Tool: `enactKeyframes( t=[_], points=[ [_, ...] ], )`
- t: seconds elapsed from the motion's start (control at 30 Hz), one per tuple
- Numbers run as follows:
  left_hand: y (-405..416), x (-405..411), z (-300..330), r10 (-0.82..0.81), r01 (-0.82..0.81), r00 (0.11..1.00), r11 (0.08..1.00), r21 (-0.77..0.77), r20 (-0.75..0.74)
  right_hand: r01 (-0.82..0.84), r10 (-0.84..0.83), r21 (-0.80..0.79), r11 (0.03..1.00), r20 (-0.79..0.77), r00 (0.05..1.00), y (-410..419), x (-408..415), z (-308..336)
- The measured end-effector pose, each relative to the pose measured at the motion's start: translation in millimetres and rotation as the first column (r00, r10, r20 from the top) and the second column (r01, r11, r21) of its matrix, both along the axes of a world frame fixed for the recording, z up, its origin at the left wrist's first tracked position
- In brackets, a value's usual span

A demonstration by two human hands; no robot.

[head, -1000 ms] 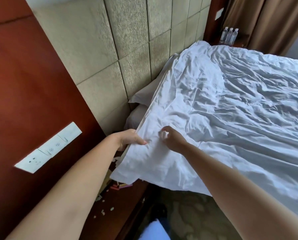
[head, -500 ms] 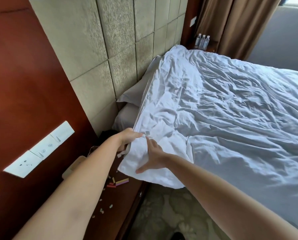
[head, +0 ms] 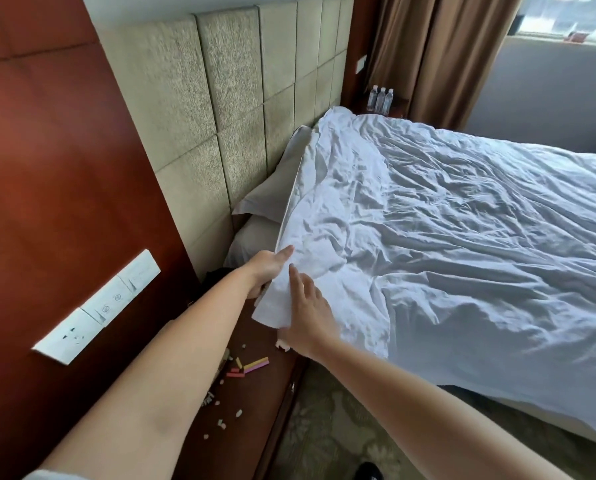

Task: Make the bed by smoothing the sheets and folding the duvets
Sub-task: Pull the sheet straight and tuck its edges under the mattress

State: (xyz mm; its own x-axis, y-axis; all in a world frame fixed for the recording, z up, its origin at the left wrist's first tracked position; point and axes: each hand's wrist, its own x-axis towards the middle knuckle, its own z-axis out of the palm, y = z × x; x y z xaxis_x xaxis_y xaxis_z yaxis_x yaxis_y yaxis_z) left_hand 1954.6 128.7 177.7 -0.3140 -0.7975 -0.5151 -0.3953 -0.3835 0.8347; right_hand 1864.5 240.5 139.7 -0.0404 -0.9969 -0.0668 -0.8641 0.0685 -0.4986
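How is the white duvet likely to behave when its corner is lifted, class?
Probably floppy: the duvet lies in soft creases, and its corner droops below the left hand. Likely light for its size, since one hand holds the corner up. It may slide; the right hand lies flat on it.

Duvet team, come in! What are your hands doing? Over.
Left hand grips duvet corner. Right hand flat on it, fingers straight. Duvet wrinkled. Nothing blocking.

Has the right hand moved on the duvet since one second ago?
Yes. The right hand has slid from beside the left hand down toward the duvet corner, nearer the nightstand edge.
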Motion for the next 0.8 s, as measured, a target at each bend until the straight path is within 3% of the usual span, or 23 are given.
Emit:
enactKeyframes(
  t=[0.27,0.6,0.8],
  points=[
    [16.8,2.6,-15.0,-0.009,0.016,0.976,0.999,0.031,-0.217,0.150,-0.144,-0.035,0.988,0.129,0.981,-3.7,-22.9,11.4],
    [13.4,28.5,-9.7,-0.119,0.130,0.987,0.987,0.095,-0.108,0.170,-0.178,0.056,0.984,0.245,0.953,-9.8,-15.0,7.4],
    [12.6,27.9,-17.3,0.025,-0.010,0.992,0.992,0.122,-0.122,0.168,-0.180,0.067,0.984,0.285,0.942,-9.8,-5.5,5.3]
  ],
)
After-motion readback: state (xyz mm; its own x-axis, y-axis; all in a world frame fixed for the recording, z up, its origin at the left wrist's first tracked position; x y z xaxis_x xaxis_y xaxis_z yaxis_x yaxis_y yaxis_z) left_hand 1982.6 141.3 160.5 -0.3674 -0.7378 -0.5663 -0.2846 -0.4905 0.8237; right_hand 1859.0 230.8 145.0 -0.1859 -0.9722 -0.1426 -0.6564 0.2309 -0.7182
